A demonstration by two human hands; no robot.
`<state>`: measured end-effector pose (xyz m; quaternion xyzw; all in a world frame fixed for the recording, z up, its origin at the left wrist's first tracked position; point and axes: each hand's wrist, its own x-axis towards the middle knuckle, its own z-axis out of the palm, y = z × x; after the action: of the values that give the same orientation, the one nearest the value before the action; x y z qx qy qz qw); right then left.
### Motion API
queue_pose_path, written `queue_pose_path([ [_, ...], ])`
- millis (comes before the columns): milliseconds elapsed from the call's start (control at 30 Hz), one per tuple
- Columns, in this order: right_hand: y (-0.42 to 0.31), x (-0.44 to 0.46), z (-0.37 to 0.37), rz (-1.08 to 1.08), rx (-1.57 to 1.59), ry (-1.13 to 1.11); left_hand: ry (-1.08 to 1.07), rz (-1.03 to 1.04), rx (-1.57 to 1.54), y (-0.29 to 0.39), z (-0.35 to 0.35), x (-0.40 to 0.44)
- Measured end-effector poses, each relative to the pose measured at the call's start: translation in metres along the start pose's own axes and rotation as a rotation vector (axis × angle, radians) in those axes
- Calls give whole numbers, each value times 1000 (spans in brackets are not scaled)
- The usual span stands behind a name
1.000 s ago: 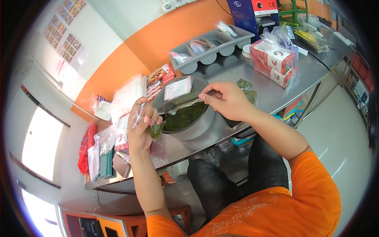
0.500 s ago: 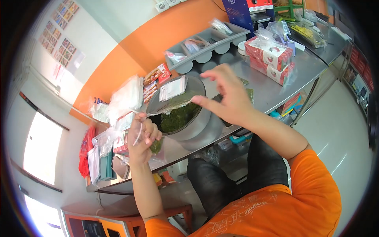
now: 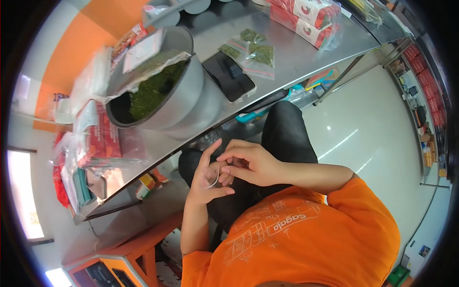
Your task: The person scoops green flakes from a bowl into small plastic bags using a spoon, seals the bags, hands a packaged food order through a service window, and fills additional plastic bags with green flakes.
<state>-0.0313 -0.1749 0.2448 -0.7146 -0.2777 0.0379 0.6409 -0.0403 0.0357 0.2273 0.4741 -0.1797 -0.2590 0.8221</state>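
Above my lap, my left hand (image 3: 208,176) has its index finger and thumb stretched out and its other fingers curled. A thin, curved white strip (image 3: 216,178) lies across it, held at the palm. My right hand (image 3: 253,163) meets it from the side, thumb and fingers drawn together near the left fingers. Anything between the right fingertips is too small to make out. Beyond both hands a large grey pot (image 3: 179,88) stands on the metal table, with a clear bag of dark green flakes (image 3: 155,91) inside its mouth.
Small clear packets of green flakes (image 3: 261,54) lie on the metal table (image 3: 306,67) beside a black phone (image 3: 228,76). Red wrapped boxes (image 3: 306,21) stand behind. Left of the pot are more red packs (image 3: 103,136). The table's front edge runs between hands and pot.
Both hands have come away from the pot's bag, back and down over my lap, and now meet. The white strip has stayed with my left hand. The view has tilted downward.
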Motion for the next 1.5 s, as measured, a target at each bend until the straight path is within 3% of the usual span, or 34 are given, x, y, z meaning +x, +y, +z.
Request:
queue_pose_path([
  [100, 28, -7, 6, 85, 163, -10, 33, -52, -28, -27, -7, 6],
  [133, 28, -7, 6, 205, 371, -35, 29, -61, -14, -32, -11, 9],
  [267, 54, -7, 4, 252, 248, -68, 26, -40, 142, -51, -33, 16],
  [367, 87, -2, 0, 125, -82, 43, 205, 80, 123, -90, -65, 20],
  [500, 154, 0, -8, 142, -129, 148, 470, 28, 200, -155, -113, 17],
  [533, 165, -1, -8, 152, -141, 152, 566, 59, 236, -148, -99, 22],
  [600, 185, -5, -5, 174, -167, 155, 581, 97, 326, -168, -110, 24],
  [733, 228, -20, 13, 464, -47, 307, 674, 90, 487, -171, -117, 29],
  [800, 234, -27, 22, 510, -5, 307, 701, 43, 560, -168, -119, 32],
  [867, 238, -24, 20, 488, 5, 116, 701, 52, 580, -179, -128, 35],
  [933, 231, -19, 19, 494, 4, 80, 702, 43, 604, -181, -129, 37],
  [1000, 223, -16, 20, 528, -4, 202, 703, 11, 633, -180, -130, 35],
  [1100, 226, -16, 17, 495, 59, 74, 708, 31, 601, -179, -128, 36],
  [1300, 219, -8, 8, 520, -110, 109, 726, 8, 605, -180, -129, 35],
  [1400, 228, -6, 4, 364, -192, 153, 697, -34, 549, -181, -133, 35],
  [1500, 228, -5, -1, 384, -168, 118, 663, -9, 431, -186, -136, 35],
])
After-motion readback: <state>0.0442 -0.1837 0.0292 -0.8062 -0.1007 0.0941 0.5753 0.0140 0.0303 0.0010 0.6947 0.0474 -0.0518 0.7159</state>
